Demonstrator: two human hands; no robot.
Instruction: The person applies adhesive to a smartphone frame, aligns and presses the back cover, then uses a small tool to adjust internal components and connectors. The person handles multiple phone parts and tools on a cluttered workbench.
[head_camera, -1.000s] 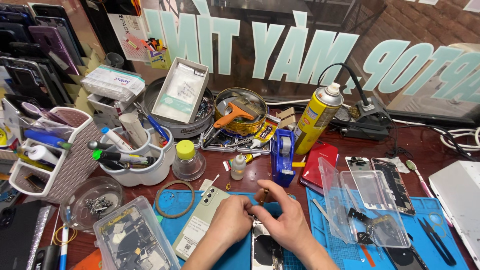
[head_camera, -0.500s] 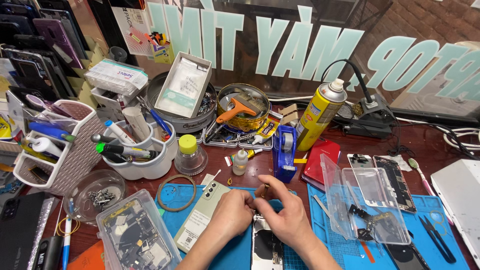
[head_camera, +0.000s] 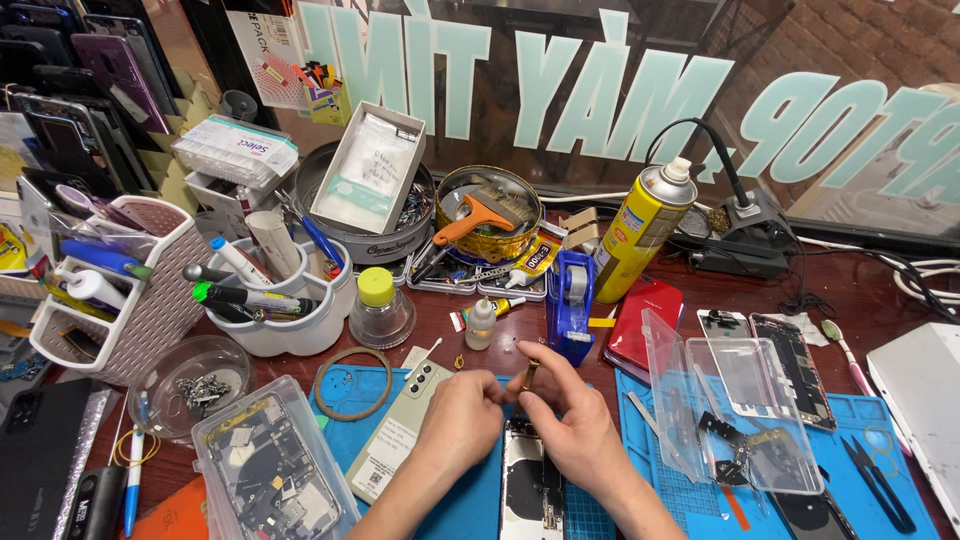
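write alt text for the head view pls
Two bare hands, left hand and right hand, pinch a small brass part above an opened phone on a blue mat. Around them a cluttered repair bench holds a yellow spray can.

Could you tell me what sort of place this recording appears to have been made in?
Most likely a phone repair bench at a shop window. An opened phone lies on a blue work mat under the left hand and right hand, spare phone screens rest nearby, and a clear box of phone parts sits alongside.
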